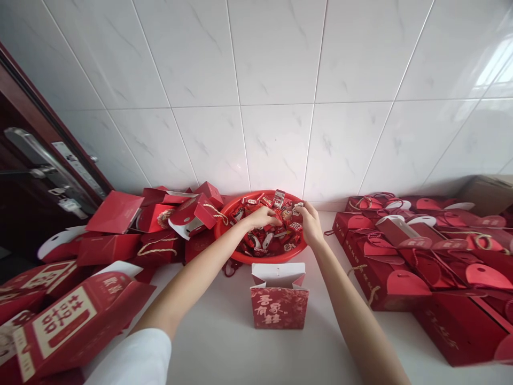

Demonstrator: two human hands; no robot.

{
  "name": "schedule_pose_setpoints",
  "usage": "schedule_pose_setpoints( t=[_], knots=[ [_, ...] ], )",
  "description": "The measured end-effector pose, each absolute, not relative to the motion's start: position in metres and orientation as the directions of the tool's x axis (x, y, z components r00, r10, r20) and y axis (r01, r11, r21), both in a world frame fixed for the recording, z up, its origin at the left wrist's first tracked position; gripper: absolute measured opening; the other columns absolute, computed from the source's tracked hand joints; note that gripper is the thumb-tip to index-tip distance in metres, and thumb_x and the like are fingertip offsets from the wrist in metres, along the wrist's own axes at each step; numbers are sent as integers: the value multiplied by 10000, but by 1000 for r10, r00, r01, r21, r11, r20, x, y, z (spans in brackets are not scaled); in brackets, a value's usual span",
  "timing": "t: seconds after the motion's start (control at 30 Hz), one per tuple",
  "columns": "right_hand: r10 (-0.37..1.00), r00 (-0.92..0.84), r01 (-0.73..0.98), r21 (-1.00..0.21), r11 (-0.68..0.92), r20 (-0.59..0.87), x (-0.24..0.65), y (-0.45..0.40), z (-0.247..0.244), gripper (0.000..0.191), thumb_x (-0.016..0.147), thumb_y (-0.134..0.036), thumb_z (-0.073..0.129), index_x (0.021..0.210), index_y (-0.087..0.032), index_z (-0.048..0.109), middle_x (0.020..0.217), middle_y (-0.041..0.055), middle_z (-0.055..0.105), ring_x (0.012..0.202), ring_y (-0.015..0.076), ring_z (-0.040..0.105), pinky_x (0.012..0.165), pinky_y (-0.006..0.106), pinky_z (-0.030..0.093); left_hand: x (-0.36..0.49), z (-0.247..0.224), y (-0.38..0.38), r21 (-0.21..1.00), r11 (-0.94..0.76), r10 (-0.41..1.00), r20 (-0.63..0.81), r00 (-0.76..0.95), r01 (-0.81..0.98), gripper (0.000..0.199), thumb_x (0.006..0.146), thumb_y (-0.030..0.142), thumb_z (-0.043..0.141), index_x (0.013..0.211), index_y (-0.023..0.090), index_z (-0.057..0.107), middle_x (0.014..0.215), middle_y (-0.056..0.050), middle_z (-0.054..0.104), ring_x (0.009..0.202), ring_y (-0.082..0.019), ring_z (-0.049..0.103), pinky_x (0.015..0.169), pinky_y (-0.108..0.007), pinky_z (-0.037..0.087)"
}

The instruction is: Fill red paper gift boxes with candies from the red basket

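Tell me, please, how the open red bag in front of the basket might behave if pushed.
The red bag looks like creased card, so it should mostly hold its shape but may fold at the sides. Boxy and upright on a smooth-looking counter, it would probably slide rather than roll. Its bottom is hidden, so weight is uncertain.

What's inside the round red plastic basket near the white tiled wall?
Small red-and-white wrapped packets lie piled inside the round red plastic basket. Packets lower down are covered by the pile; the left hand and right hand hide some too.
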State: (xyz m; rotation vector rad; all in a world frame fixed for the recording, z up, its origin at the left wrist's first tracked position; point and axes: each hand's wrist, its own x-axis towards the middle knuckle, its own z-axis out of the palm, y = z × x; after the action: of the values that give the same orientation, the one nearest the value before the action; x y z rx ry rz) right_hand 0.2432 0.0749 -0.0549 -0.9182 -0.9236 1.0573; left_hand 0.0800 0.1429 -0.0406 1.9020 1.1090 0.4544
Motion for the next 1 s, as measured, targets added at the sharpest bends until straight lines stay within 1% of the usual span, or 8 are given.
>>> schedule_pose_setpoints(
  t=[0.1,0.2,0.3,0.47,0.6,0.7,0.87,1.0],
  knots=[
    [964,218,-311,-926,215,151,243,73,-53,205,644,-391,583,763,-230,543,809,11,722,659,190,666,678,336,563,79,-43,144,802,-207,869,-112,482,560,471,707,494,753,510,203,439,485,65,367,543,-126,416,588,-282,356],
    [966,215,-325,-922,210,144,244,71,-51,206,631,-393,583,751,-235,529,778,6,715,650,197,665,687,351,568,81,-44,143,829,-175,890,-97,446,531,355,840,449,593,604,186,556,607,9,579,697,-179,569,713,-301,447],
    [967,207,-329,-920,212,149,244,71,-51,194,633,-388,580,740,-237,523,789,8,712,679,208,680,686,352,566,82,-44,144,845,-187,897,-61,438,501,272,859,351,520,743,163,679,855,-45,733,904,-217,646,846,-318,484],
    [958,227,-306,-922,239,173,244,74,-55,209,664,-415,597,758,-231,566,763,8,702,702,197,665,658,316,541,84,-42,143,868,-251,898,43,439,429,260,832,304,592,975,178,770,1087,-55,769,1124,-240,641,1004,-355,468],
    [964,172,-276,-930,244,201,247,74,-56,230,682,-437,664,771,-231,610,764,-3,682,745,178,640,653,277,517,85,-41,140,926,-334,850,216,481,175,360,787,374,719,1073,159,761,1169,-93,753,1137,-252,650,1044,-397,468],
    [980,78,-281,-939,199,184,248,71,-54,292,671,-457,723,843,-228,663,843,5,692,795,179,647,659,270,524,87,-42,139,928,-361,827,272,493,95,438,760,425,766,1088,137,747,1174,-110,746,1114,-256,662,1025,-407,488],
    [972,144,-304,-927,221,184,247,73,-55,305,655,-475,749,777,-224,627,797,10,685,776,192,654,643,280,530,86,-42,139,885,-392,871,269,411,250,304,817,274,698,1081,125,722,1103,-104,757,1019,-224,692,950,-363,524],
    [945,284,-395,-878,269,162,247,77,-57,279,661,-456,721,776,-235,596,772,5,693,766,212,675,658,316,556,85,-42,131,725,-485,749,56,660,490,150,798,203,671,917,160,754,985,-55,782,950,-217,711,885,-307,525]
  ],
)
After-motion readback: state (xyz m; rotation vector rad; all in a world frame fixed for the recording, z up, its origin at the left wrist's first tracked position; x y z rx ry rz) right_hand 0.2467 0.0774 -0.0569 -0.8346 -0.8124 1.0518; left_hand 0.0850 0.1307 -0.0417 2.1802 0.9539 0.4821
